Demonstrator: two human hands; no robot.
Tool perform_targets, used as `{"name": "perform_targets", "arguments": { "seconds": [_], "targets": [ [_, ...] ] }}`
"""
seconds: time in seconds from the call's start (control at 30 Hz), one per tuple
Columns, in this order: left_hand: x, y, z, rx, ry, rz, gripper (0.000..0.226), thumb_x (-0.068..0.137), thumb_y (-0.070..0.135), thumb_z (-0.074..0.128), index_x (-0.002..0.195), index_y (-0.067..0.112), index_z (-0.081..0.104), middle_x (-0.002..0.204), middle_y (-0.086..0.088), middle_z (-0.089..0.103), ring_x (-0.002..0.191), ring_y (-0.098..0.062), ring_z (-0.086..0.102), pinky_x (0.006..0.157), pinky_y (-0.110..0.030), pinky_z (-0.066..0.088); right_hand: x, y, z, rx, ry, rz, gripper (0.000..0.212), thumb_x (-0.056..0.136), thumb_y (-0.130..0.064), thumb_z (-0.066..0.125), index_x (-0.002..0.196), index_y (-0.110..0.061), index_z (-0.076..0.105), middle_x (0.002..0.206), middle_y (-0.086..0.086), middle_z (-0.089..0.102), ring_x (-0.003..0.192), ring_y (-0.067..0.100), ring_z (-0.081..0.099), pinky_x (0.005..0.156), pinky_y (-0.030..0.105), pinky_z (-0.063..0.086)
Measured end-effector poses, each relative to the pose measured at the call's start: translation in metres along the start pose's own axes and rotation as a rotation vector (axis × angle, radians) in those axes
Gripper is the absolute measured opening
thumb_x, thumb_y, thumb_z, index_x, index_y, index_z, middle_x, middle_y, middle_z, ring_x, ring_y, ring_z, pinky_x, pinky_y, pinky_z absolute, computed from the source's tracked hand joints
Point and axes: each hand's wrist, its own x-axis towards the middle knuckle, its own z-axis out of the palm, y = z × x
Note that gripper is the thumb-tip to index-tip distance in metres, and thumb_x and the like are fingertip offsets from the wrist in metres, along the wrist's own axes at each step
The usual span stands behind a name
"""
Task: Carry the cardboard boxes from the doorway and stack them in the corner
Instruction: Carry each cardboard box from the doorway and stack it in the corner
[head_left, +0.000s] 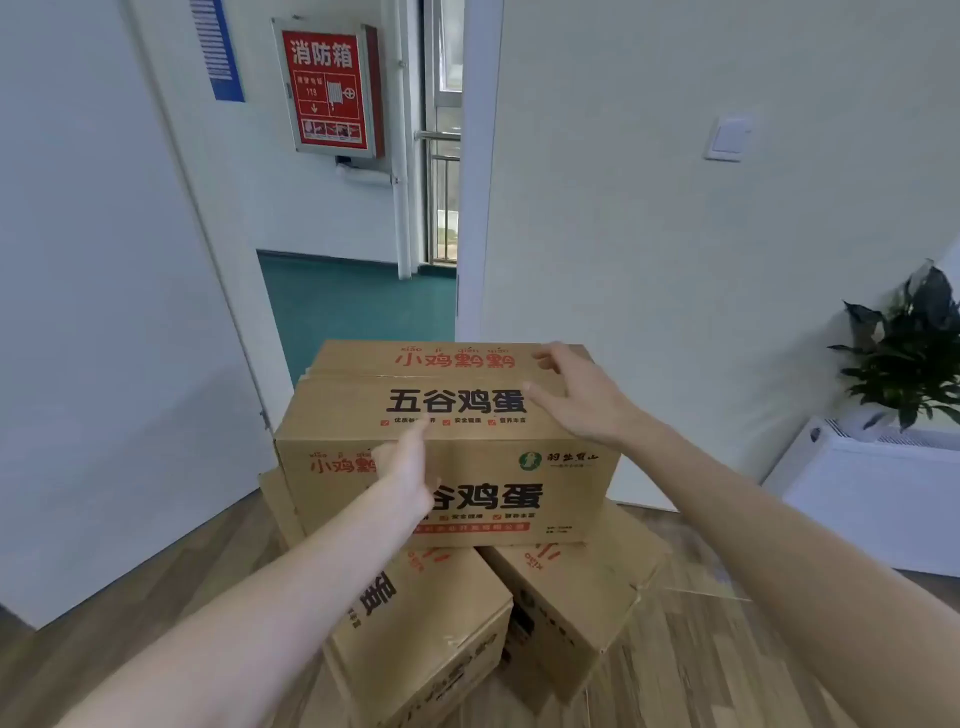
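A brown cardboard box (467, 400) with black and red Chinese print sits on top of two similar boxes, one at lower left (426, 634) and one at lower right (576, 597), on the wood floor by the open doorway. My left hand (408, 462) reaches over the top box's near edge, fingers extended, holding nothing. My right hand (576, 395) hovers over the box's top right part with fingers spread; whether it touches the lid I cannot tell.
The open white door (104, 312) stands at left, with the corridor's green floor (353, 306) beyond. A red fire cabinet (327, 91) hangs on the corridor wall. At right are a potted plant (909, 358) and a white radiator (878, 499).
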Motion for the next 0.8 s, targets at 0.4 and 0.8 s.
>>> {"name": "perform_targets", "arguments": {
  "seconds": [0.4, 0.8],
  "targets": [
    [0.112, 0.004, 0.041, -0.175, 0.184, -0.205, 0.092, 0.080, 0.033, 0.083, 0.149, 0.012, 0.027, 0.147, -0.016, 0.045, 0.134, -0.039, 0.045, 0.112, -0.057, 0.039, 0.179, 0.014, 0.075, -0.291, -0.263, 0.030, 0.062, 0.096, -0.049, 0.060, 0.146, -0.017, 0.041, 0.137, 0.002, 0.061, 0.117, 0.023, 0.059, 0.100, 0.048, 0.051],
    [0.175, 0.000, 0.073, -0.289, 0.446, -0.275, 0.099, 0.069, 0.034, 0.091, 0.139, 0.020, 0.022, 0.144, -0.021, 0.042, 0.128, -0.043, 0.045, 0.109, -0.062, 0.040, 0.310, 0.059, 0.128, -0.264, -0.519, -0.014, 0.073, 0.093, -0.048, 0.067, 0.147, -0.010, 0.037, 0.124, 0.007, 0.063, 0.112, 0.027, 0.060, 0.100, 0.043, 0.050]
  ]
}}
